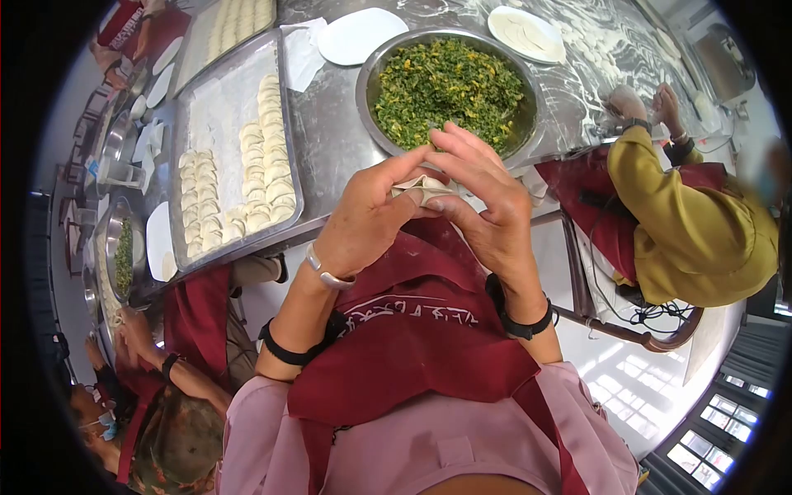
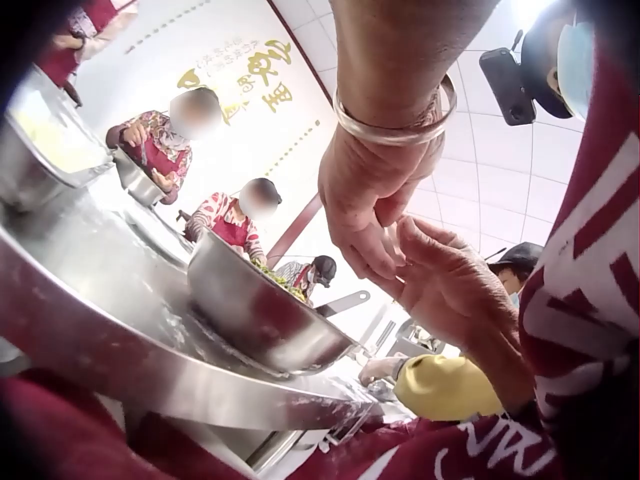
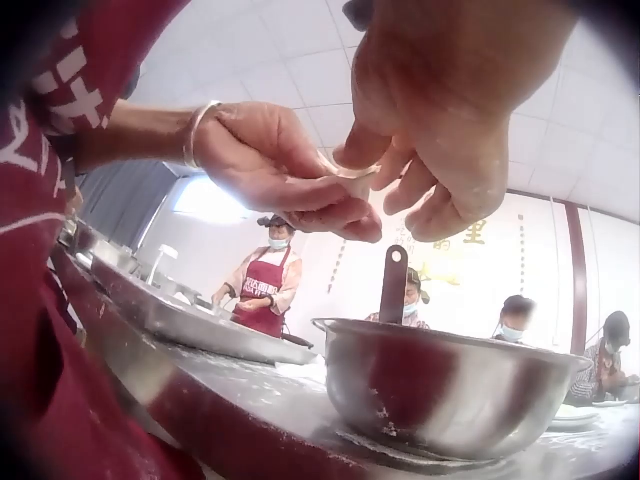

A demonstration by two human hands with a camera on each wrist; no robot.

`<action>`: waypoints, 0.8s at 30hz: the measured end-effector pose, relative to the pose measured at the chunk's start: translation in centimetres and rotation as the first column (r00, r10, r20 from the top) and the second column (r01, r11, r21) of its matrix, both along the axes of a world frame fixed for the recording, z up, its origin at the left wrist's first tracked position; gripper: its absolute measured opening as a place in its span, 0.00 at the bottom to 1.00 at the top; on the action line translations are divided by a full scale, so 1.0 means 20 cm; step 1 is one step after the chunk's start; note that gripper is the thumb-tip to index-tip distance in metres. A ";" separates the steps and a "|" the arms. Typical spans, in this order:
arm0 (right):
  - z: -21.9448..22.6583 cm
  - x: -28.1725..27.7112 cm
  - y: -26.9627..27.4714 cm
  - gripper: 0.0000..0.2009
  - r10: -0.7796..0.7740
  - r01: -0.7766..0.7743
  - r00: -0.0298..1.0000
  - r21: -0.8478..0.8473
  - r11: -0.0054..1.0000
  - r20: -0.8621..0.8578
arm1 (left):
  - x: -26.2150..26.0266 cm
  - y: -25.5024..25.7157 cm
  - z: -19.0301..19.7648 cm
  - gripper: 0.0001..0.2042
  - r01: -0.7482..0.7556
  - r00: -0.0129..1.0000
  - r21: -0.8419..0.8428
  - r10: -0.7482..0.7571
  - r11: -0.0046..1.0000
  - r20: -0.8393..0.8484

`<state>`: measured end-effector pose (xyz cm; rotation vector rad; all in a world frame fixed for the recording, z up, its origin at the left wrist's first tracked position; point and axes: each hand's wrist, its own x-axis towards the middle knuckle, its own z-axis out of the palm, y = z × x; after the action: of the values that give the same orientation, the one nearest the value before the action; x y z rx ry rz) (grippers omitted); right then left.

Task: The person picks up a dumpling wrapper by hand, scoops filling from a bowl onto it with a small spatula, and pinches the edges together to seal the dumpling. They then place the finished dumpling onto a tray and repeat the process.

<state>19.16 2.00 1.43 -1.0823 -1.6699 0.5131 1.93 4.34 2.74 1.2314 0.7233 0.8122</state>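
A pale, partly folded dumpling [image 1: 422, 191] is between my two hands, over the apron and near the table's edge. My left hand [image 1: 363, 210], with a silver bracelet at the wrist, pinches its left side between thumb and fingers. On its other side my right hand [image 1: 488, 194] pinches the wrapper, thumb at the near edge, with its longer fingers stretched across the top. In the right wrist view the dumpling's edge [image 3: 355, 183] shows between the fingertips of both hands. The left wrist view hides it behind the fingers.
Just beyond my hands stands a steel bowl [image 1: 367, 115] of chopped green and yellow filling [image 1: 450, 91]. Left of it, a metal tray [image 1: 223, 111] holds rows of finished dumplings [image 1: 268, 157]. White plates [image 1: 363, 35] lie farther back. A person in a yellow top [image 1: 701, 214] works at the right.
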 end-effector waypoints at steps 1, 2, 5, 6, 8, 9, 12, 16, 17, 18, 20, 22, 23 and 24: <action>0.00 0.00 0.01 0.12 0.030 -0.030 0.999 0.012 0.999 0.018 | 0.00 0.00 0.02 0.23 0.012 1.000 -0.027 -0.012 1.000 0.004; 0.00 0.01 0.01 0.13 0.060 -0.061 0.998 0.024 0.998 0.035 | -0.01 -0.01 0.04 0.24 0.025 1.000 -0.054 -0.024 0.998 0.007; -0.04 0.02 0.02 0.12 0.050 -0.054 0.994 -0.041 0.998 -0.101 | -0.01 -0.03 0.04 0.24 -0.012 0.995 -0.057 0.017 0.998 0.099; -0.05 0.00 0.02 0.11 0.025 -0.055 0.962 -0.104 0.993 -0.274 | -0.01 -0.05 0.03 0.24 -0.036 0.989 -0.047 0.042 0.998 0.142; -0.04 -0.07 -0.01 0.10 -0.056 -0.089 0.811 -0.216 0.972 -0.583 | 0.00 -0.08 -0.03 0.24 -0.108 0.973 -0.122 0.130 0.987 0.189; -0.03 -0.09 -0.01 0.09 -0.052 -0.074 0.823 -0.199 0.977 -0.565 | 0.00 -0.09 -0.06 0.25 -0.142 0.962 -0.163 0.175 0.976 0.210; -0.01 -0.12 -0.01 0.09 -0.051 -0.038 0.853 -0.159 0.987 -0.519 | 0.03 -0.11 -0.08 0.24 -0.234 0.941 -0.085 0.248 0.968 0.229; -0.01 -0.13 -0.02 0.07 -0.060 0.017 0.907 -0.105 0.994 -0.418 | 0.05 -0.15 -0.04 0.22 -0.278 0.916 -0.102 0.295 0.955 0.273; -0.01 -0.13 -0.02 0.07 -0.063 0.034 0.925 -0.082 0.996 -0.376 | 0.05 -0.15 -0.04 0.22 -0.290 0.914 -0.087 0.303 0.953 0.271; -0.01 -0.13 -0.02 0.06 -0.063 0.043 0.931 -0.064 0.997 -0.359 | 0.05 -0.16 -0.04 0.21 -0.302 0.912 -0.073 0.310 0.951 0.268; -0.01 -0.13 -0.03 0.06 -0.066 0.060 0.943 -0.029 0.998 -0.325 | 0.05 -0.17 -0.04 0.21 -0.312 0.921 -0.017 0.307 0.950 0.242; -0.01 -0.12 -0.03 0.06 -0.039 0.046 0.957 0.016 0.999 -0.288 | 0.04 -0.18 -0.06 0.21 -0.302 0.938 0.066 0.283 0.951 0.199; -0.02 -0.11 -0.04 0.06 -0.027 0.038 0.963 0.038 0.999 -0.270 | 0.03 -0.19 -0.07 0.21 -0.284 0.950 0.121 0.262 0.951 0.169; -0.02 -0.10 -0.04 0.06 -0.013 0.027 0.969 0.053 0.998 -0.245 | 0.02 -0.19 -0.08 0.21 -0.263 0.961 0.174 0.242 0.949 0.136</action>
<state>17.09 1.25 1.03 -0.9527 -1.4472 0.5600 2.24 0.48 1.15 1.2658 0.7323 1.1772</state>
